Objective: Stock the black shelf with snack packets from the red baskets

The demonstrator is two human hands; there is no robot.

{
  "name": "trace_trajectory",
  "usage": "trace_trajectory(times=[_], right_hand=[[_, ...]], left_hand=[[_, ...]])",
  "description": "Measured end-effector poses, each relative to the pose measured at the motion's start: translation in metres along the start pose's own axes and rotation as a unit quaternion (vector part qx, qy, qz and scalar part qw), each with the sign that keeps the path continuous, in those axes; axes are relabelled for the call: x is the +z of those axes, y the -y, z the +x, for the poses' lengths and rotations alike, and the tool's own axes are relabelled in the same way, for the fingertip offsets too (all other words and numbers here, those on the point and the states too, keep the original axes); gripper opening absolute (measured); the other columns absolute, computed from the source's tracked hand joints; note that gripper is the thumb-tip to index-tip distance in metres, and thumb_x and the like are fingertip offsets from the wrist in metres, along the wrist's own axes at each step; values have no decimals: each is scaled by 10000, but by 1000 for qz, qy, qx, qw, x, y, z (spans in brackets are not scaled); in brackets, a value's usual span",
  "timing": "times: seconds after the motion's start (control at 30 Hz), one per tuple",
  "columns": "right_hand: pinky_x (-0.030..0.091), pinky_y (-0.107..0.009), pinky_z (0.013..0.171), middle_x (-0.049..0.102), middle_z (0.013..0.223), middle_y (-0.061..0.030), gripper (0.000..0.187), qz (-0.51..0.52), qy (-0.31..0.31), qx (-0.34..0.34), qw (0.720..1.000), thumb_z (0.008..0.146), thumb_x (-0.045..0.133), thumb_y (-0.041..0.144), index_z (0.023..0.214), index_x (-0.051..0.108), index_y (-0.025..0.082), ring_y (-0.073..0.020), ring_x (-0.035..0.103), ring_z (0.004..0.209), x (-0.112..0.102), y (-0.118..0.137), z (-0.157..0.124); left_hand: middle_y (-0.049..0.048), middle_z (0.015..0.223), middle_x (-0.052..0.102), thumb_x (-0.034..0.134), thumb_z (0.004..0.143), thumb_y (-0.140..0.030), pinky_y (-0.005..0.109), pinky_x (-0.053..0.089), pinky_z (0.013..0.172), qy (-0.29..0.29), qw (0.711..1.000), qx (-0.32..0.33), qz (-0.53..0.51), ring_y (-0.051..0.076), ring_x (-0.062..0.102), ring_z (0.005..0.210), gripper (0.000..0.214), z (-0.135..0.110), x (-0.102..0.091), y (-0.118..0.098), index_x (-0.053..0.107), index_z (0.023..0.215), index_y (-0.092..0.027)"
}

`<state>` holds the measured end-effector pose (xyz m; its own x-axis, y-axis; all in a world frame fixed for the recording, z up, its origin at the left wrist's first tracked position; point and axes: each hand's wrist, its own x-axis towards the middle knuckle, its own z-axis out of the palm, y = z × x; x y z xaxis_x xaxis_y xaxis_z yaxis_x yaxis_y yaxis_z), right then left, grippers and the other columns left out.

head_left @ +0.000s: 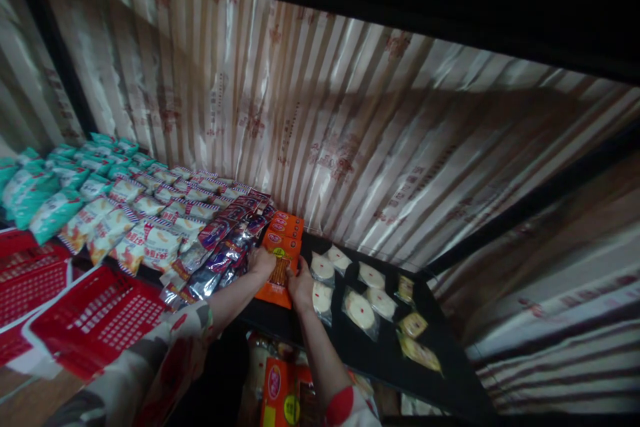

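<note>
Alignment appeared in hand, the left hand (261, 263) and right hand (301, 287) grasping the front orange packet (280, 273) on the black shelf (431, 303) beside foil packets (227, 260); the next move seemingly called for squaring, then release.

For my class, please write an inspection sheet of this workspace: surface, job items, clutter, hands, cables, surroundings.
Surface: flat black shelf.
Job's things: glossy orange rectangular plastic packets, overlapping in a row.
Clutter: teal plastic bags, white-and-orange plastic bags, silver-and-purple bags at left; clear-wrapped round white discs, yellow packets at right.
Hands: bare left hand on the packets; bare right hand at their right edge.
Cables: nothing clearly seen.
Surroundings: pale striped printed sheeting behind; red perforated plastic baskets at lower left.
</note>
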<state>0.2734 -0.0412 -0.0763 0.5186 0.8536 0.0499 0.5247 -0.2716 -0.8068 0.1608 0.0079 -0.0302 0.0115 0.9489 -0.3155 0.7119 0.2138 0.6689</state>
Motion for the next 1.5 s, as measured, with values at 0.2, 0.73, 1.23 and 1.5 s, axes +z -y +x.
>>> trace_trajectory(times=[0.2,0.73,1.23,1.5], right_hand=[[448,-282,913,632,1174,-118,528,-41,-1,-15,999,797,487,207,1317,452,123,-207,614,1050,4,0,14],[421,-274,943,611,1199,-157,470,-122,31,5,992,837,455,216,1280,503,67,-230,583,1110,10,6,28],[436,-271,920,611,1203,-147,428,-105,36,-15,994,847,454,233,1242,545,95,-228,595,1093,11,-3,31],[446,-268,909,635,1162,-154,422,-113,36,-13,993,839,466,243,1216,563,80,-222,611,1066,13,-7,33]], left_hand=[[156,1085,668,478,821,-213,227,466,751,-4,999,7,33,234,618,1033,321,14,2,-7,667,1065,-123],[149,1045,683,466,817,-190,238,476,794,-23,994,53,97,225,641,986,307,30,8,-8,675,1026,-107],[127,1412,411,455,820,-305,390,212,1116,-60,964,200,167,279,262,1354,518,31,25,-9,495,1290,-91],[62,1503,246,368,882,-314,433,183,1124,-6,954,234,188,281,69,1403,513,53,36,-18,394,1376,-180]])
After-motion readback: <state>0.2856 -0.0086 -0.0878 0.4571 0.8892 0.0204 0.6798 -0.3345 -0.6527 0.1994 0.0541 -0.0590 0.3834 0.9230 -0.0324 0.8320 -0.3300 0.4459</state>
